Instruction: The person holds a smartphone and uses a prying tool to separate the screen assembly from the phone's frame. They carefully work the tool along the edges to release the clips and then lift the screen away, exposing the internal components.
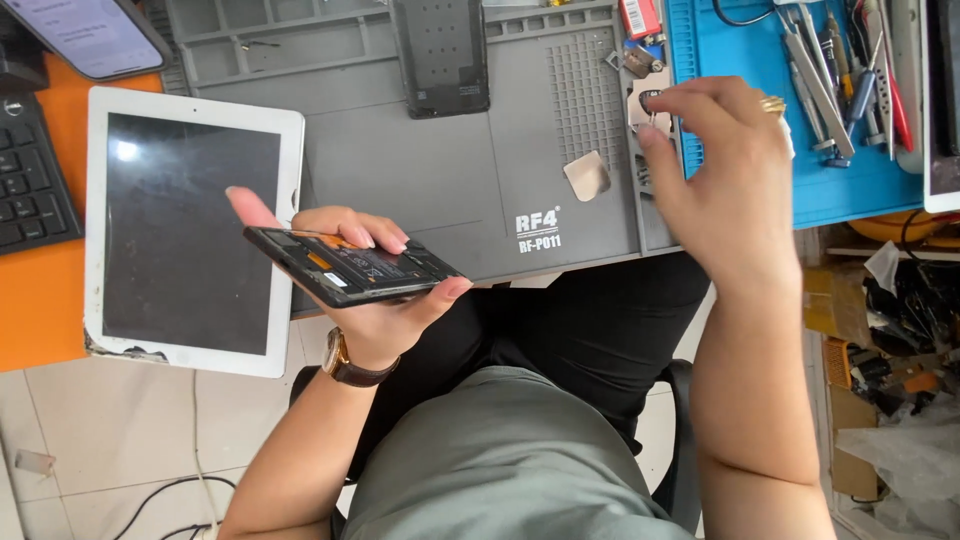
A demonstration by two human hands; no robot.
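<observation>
Head view looks down on my grey repair mat [440, 170], which covers most of the bench, with a white tablet [190, 230] lying screen-up at its left edge and a blue mat [760, 170] to its right carrying a row of hand tools [830, 80]. Next in size is the opened phone [350, 268], back cover off and its insides facing up, which sits across my left hand [350, 290]; my fingers curl over its far edge and my thumb braces the near edge, so it is held firmly above my lap, just off the mat's front edge. My right hand [720, 170] reaches to the mat's right border, thumb and forefinger pinched on a small metal part [650, 105]. A flat pick [587, 175] lies on the mat between my hands.
</observation>
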